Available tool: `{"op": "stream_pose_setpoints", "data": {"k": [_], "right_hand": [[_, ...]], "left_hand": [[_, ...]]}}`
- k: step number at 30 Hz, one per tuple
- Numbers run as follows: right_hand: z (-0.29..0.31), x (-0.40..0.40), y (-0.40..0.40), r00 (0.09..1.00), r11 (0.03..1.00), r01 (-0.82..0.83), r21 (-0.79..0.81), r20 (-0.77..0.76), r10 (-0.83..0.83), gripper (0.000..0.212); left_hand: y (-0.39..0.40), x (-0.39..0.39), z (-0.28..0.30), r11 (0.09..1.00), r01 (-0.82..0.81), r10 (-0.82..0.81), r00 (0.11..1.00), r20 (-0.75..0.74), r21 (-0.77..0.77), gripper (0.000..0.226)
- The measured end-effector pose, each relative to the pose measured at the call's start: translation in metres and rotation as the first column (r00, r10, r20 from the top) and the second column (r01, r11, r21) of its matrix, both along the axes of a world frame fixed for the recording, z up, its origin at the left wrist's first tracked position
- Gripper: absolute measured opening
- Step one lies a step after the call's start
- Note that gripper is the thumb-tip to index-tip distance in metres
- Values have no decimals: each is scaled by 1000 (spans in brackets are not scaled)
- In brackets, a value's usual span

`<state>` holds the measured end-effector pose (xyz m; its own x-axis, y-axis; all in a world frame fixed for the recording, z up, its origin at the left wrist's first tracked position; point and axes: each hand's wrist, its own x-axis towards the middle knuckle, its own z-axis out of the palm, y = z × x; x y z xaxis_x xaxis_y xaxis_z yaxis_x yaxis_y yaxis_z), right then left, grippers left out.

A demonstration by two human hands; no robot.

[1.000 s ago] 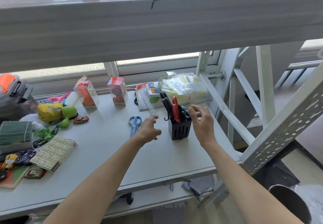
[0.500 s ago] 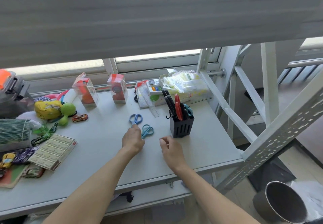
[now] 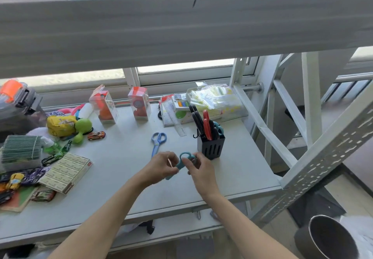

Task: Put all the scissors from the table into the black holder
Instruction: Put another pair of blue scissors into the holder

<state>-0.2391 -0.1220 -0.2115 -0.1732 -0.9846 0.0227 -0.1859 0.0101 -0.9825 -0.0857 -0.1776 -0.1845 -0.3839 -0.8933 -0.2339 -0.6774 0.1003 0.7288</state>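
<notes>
Small teal scissors [image 3: 182,160] are held just above the grey table [image 3: 121,194], between my left hand [image 3: 161,167] and my right hand [image 3: 198,169]. Both hands pinch them, handles up and toward the holder, blade tip pointing down-left. The black holder [image 3: 211,147] stands right of my hands with black, red and teal scissors upright in it. Blue scissors [image 3: 158,140] lie flat on the table behind my left hand.
Two clear toy boxes [image 3: 121,105], a ruler [image 3: 177,126] and a bagged pack [image 3: 214,101] sit at the back. Toy cars, a green toy, a yellow pouch and a flat box [image 3: 66,172] crowd the left. Shelf struts [image 3: 262,129] rise at right.
The teal scissors that lay on the table are now lifted. My right hand came up from the table to meet my left hand at them.
</notes>
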Motion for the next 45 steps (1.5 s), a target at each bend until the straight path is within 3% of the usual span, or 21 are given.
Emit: {"op": "stream_pose_setpoints", "data": {"k": [4,10,15,19,25,28,33,36,38,41,45], "right_hand": [[27,-34,22,985,956,139,-259,-60,-159,21],[86,-98,18,875,763,389,-517,-52,-481,18],[105,-108,-14,837,725,363,-586,-136,-529,23],[92,-103,-27,817,769,259,-584,-292,-497,23],[70,-95,-34,739,851,145,-505,-518,-432,15],[57,-93,-34,743,879,151,-452,-534,-403,14],[37,-95,-26,795,906,171,-388,-489,-360,24],[28,-91,-15,829,901,235,-364,-409,-381,31],[21,-85,-5,838,878,306,-369,-334,-432,25],[8,-67,11,853,877,306,-370,-302,-425,13],[-13,-28,23,893,938,92,-335,-390,-227,10]], "left_hand": [[-3,-14,16,987,65,-48,992,-116,148,40],[-18,-46,21,991,-129,133,981,-143,40,84],[-28,-75,23,988,-156,155,970,-189,10,93],[-34,-84,27,989,-148,144,973,-178,-9,89],[-34,-87,30,994,-108,104,976,-189,-9,66],[-33,-89,30,995,-103,98,973,-210,-13,57],[-35,-86,27,995,-89,80,977,-200,-37,63],[-38,-76,18,996,-80,74,981,-179,-28,74],[-40,-63,10,993,-109,102,980,-169,-34,75],[-41,-34,-2,959,-253,245,966,-76,-126,60],[-37,8,-16,896,-408,436,882,180,-175,49]]}}
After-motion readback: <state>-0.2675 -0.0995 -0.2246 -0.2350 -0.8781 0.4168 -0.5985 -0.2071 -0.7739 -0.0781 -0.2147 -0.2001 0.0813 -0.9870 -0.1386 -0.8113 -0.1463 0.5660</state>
